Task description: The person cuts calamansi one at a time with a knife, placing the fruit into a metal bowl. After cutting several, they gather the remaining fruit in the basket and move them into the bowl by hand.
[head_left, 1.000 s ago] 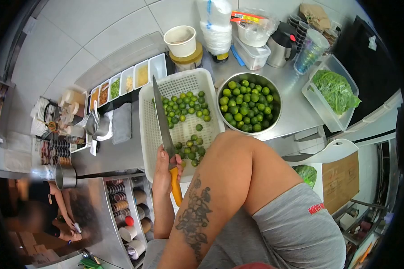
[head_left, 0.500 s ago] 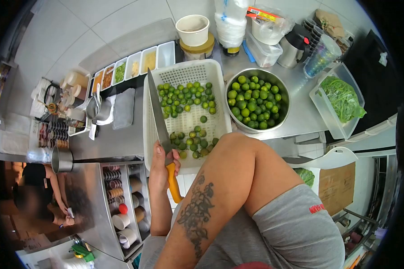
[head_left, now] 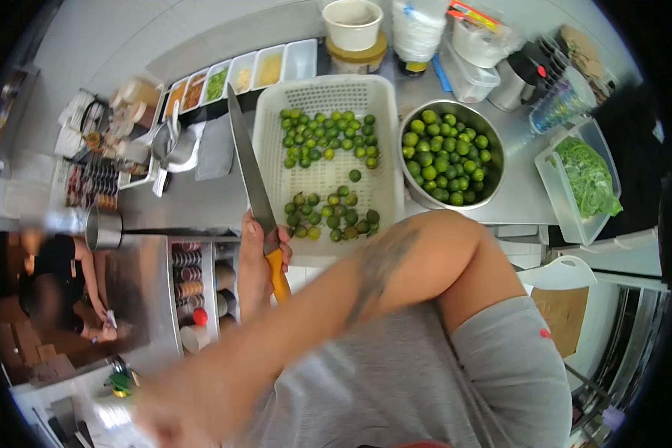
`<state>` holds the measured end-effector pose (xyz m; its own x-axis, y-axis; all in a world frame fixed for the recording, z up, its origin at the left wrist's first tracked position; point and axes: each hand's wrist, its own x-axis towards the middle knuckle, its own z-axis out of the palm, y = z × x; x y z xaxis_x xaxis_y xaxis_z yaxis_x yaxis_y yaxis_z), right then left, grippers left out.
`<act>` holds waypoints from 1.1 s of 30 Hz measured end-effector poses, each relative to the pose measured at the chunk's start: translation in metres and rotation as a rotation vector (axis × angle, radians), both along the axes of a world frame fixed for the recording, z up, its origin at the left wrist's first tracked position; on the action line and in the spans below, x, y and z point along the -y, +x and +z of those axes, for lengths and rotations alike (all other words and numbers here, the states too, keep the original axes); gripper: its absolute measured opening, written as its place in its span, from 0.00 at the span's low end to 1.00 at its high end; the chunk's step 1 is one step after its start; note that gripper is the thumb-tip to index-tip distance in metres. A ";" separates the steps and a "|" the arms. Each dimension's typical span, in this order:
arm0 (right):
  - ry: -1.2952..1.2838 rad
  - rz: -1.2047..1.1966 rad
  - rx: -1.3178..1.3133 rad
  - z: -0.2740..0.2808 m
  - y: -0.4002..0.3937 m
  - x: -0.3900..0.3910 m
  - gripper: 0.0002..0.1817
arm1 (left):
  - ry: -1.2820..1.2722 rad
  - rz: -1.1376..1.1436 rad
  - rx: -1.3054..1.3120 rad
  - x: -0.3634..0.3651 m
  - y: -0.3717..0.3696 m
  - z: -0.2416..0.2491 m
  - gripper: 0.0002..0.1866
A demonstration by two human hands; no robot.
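My left hand (head_left: 255,257) grips the yellow handle of a large kitchen knife (head_left: 250,172), its long blade pointing up beside the white perforated basket (head_left: 265,179). Loose small green limes (head_left: 328,138) lie in two groups on the basket floor. Crossing in front of my body, my tattooed right forearm reaches to the lower left. There my right hand (head_left: 164,411) is smeared by motion, so its fingers cannot be made out. Right of the basket, a round steel pot (head_left: 493,187) is full of limes.
Small white topping trays (head_left: 300,60) stand behind the basket. At the right sits a clear bin (head_left: 552,168) of leafy greens (head_left: 586,175). A drawer of stacked cups and lids (head_left: 190,287) is at the left. A co-worker (head_left: 56,280) stands beyond the counter.
My right forearm has swung left and flatter across my body, bringing the blurred hand into view at lower left. The knife stays in my left hand. The whole view has shifted a little.
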<state>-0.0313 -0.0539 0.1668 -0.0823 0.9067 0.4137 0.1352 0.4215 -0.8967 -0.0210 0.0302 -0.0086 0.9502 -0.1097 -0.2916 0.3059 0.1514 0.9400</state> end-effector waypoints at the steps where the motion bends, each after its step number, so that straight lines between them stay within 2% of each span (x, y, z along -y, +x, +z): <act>1: 0.325 -0.420 -0.157 -0.026 0.014 -0.005 0.17 | 0.037 0.020 0.021 -0.010 -0.001 -0.001 0.32; 2: 0.272 -0.533 -0.044 -0.037 0.056 0.008 0.13 | 0.071 0.042 0.042 -0.019 -0.003 -0.002 0.31; 3: 0.186 -0.608 -0.085 -0.031 0.083 0.041 0.10 | 0.102 0.065 0.061 -0.024 -0.005 -0.003 0.30; 4: 0.095 -0.836 -0.016 -0.042 0.103 0.063 0.08 | 0.078 0.116 0.065 -0.026 -0.008 -0.001 0.31; 5: 0.029 -0.934 0.086 -0.063 0.124 0.076 0.09 | 0.053 0.165 0.071 -0.027 -0.008 0.004 0.31; 7: -0.298 -1.188 0.343 -0.110 0.136 0.091 0.08 | 0.025 0.202 0.088 -0.030 -0.010 0.009 0.32; 9: -0.516 -1.205 0.655 -0.170 0.139 0.093 0.04 | 0.049 0.206 0.098 -0.030 -0.010 0.007 0.33; 11: -0.574 -0.978 0.509 -0.211 0.136 0.088 0.06 | 0.090 0.183 0.108 -0.027 -0.008 0.006 0.35; 13: -0.675 -0.905 0.700 -0.234 0.127 0.078 0.06 | 0.109 0.162 0.105 -0.022 -0.006 0.006 0.32; 14: -0.729 -0.868 0.791 -0.243 0.121 0.073 0.06 | 0.118 0.146 0.102 -0.019 -0.005 0.006 0.30; 17: -0.791 -1.029 1.030 -0.258 0.101 0.058 0.09 | 0.117 0.105 0.116 -0.015 -0.002 0.001 0.32; 20: -0.766 -1.045 1.080 -0.257 0.092 0.049 0.08 | 0.105 0.067 0.108 -0.010 -0.001 -0.001 0.32; 23: -1.028 -1.004 0.645 -0.224 0.098 0.060 0.09 | 0.103 0.032 0.099 -0.008 -0.001 -0.001 0.32; 26: -0.586 -1.006 -0.260 -0.212 0.108 0.102 0.11 | 0.073 -0.001 0.077 -0.001 -0.004 0.006 0.34; 29: -0.240 -0.844 -0.956 -0.190 0.097 0.134 0.12 | 0.023 -0.085 0.056 0.007 0.000 0.011 0.36; 33: -0.089 -0.916 -1.006 -0.203 0.085 0.147 0.13 | 0.030 -0.177 0.055 0.025 0.007 0.015 0.36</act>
